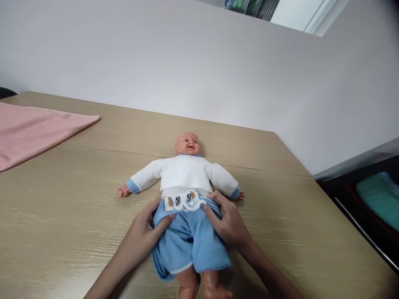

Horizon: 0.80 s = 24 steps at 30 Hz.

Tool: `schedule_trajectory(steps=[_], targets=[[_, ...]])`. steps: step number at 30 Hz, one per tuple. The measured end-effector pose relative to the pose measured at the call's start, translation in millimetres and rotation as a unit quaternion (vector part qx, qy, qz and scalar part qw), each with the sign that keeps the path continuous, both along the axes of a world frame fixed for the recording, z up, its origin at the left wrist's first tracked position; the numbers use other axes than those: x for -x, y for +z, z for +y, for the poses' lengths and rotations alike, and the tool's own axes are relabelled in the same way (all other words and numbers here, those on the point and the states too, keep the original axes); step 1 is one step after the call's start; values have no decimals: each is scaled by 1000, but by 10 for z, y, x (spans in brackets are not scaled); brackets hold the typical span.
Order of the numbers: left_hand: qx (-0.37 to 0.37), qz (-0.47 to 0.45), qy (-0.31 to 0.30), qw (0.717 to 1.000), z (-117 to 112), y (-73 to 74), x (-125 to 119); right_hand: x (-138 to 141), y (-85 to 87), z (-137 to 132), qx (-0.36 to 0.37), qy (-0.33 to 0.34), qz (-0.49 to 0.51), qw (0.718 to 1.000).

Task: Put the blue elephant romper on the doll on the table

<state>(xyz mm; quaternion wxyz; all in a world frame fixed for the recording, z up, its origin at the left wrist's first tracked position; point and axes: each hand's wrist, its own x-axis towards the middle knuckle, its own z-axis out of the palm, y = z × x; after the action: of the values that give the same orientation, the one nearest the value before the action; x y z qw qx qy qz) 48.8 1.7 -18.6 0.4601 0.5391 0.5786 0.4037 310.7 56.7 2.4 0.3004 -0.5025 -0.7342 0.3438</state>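
1. Blue fleece shorts [187, 236] are held at the waist: one side pinched by the left hand [149, 226], the other by the right hand [227, 216].
2. Both grips closed on fabric, thumbs in front; some fingertips hidden.
3. White cloth patch [183, 201] with stitched eyes is framed between the grips.
4. Bald plastic baby doll [186, 172] in white plush top is laid face-up on wood-grain table [77, 216]; head beyond grips, bare legs on near side.
5. Flat pink cloth [34, 131] is spread well left of the grips.

On the table [77, 216], a doll [186, 178] lies right of cloth [34, 131].
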Motion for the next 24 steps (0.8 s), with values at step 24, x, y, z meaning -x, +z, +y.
schedule_trajectory(steps=[24], targets=[[56,-54,-65,995,-223,21,396,-259,-335,-268,269,-45,254,928]])
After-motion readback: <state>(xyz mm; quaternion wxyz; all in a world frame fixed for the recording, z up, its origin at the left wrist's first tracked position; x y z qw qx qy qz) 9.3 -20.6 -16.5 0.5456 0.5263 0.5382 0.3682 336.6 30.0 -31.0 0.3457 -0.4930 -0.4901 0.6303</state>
